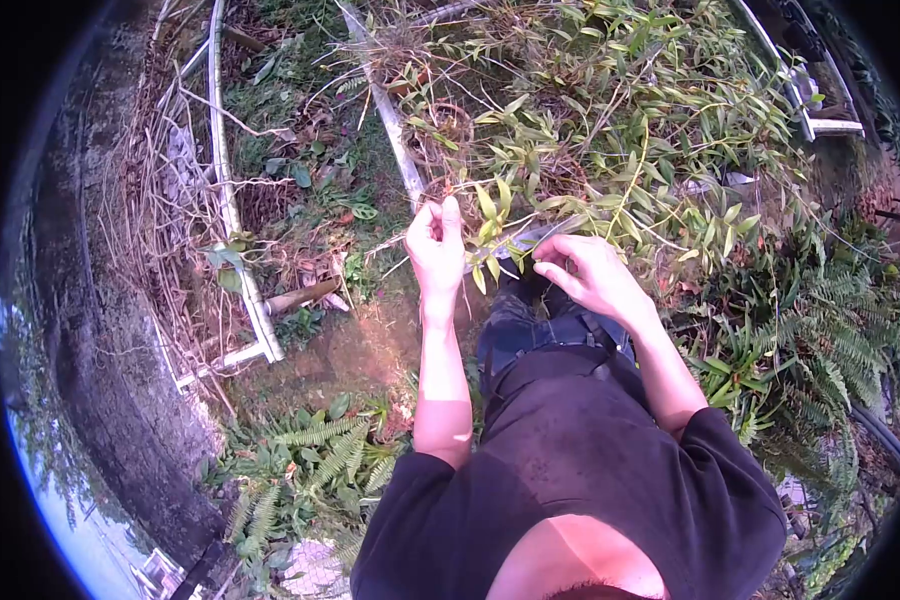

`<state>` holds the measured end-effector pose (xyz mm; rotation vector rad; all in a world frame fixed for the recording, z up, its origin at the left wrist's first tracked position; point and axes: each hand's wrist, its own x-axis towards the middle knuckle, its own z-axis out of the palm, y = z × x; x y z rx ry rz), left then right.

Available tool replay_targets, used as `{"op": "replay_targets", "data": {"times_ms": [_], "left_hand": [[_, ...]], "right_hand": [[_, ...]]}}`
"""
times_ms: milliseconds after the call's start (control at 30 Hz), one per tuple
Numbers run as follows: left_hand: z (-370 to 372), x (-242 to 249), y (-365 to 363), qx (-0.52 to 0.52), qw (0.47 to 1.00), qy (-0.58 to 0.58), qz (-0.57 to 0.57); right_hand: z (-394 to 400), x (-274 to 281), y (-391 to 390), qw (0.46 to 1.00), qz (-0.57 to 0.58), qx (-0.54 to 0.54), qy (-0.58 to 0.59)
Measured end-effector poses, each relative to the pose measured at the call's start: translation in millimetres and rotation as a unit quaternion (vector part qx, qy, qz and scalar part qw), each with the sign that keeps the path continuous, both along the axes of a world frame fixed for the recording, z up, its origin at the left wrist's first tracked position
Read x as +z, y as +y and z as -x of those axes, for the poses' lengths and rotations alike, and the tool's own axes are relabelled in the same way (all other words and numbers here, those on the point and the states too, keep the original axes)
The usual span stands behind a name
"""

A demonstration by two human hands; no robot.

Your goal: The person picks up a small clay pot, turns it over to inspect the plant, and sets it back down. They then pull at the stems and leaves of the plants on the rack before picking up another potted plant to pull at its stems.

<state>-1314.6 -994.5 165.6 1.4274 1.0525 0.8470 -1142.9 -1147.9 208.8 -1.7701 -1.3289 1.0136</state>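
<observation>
My left hand (436,255) is raised at the edge of the plants, thumb and fingers pinched together. Whatever lies in that pinch is too small to make out; thin brownish roots or stems show just above the fingertips. Between the hands hangs a leafy shoot (490,215) with yellow-green leaves. My right hand (595,280) is to the right of this shoot, its fingers curved and a gap between thumb and forefinger, with nothing visible in it. Beyond both hands spreads a dense mass of narrow-leaved plants (635,150). A brown round pot (452,122) sits past my left hand.
A pale rail (390,125) runs along the plants' left side. Farther left, another pale frame (228,200) holds dry tangled roots (155,230). Ferns (820,320) grow at the right, and more ferns (325,440) at the lower left.
</observation>
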Motion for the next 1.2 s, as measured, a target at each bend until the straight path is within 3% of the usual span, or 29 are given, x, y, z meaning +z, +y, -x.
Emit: {"op": "replay_targets", "data": {"times_ms": [167,267,400,467,500,600,833,967,1200], "left_hand": [[39.5,-21.5,1.1,0.058,0.997,0.046,-0.002],[51.1,-25.7,-2.1,0.041,0.996,0.055,0.057],[74.2,-38.1,9.8,-0.044,0.996,0.058,0.055],[84.3,-41.5,19.7,-0.051,0.994,0.062,0.069],[87.9,-41.0,27.0,-0.057,0.995,0.06,0.061],[106.9,-43.9,51.4,-0.076,0.993,0.045,0.073],[189.1,-61.7,149.4,-0.173,0.983,0.054,0.027],[225.7,-56.8,197.6,-0.185,0.981,0.025,0.047],[214.4,-79.3,243.6,-0.179,0.984,-0.002,0.02]], "right_hand": [[1.4,-12.7,12.2,0.998,-0.013,0.053,0.006],[3.8,-11.8,18.4,0.999,-0.011,0.04,-0.008],[19.1,-2.3,33.1,1.0,0.016,0.014,-0.003],[30.0,-4.9,41.1,0.999,0.023,0.017,-0.018],[38.1,-8.4,48.3,0.999,-0.036,0.018,-0.034],[64.6,-8.0,70.5,0.998,-0.012,0.005,-0.057],[176.9,-15.8,140.0,0.988,0.031,-0.152,-0.018],[229.8,-18.2,183.7,0.989,0.028,-0.146,0.02],[258.6,-56.3,228.0,0.963,0.015,-0.239,0.121]]}}
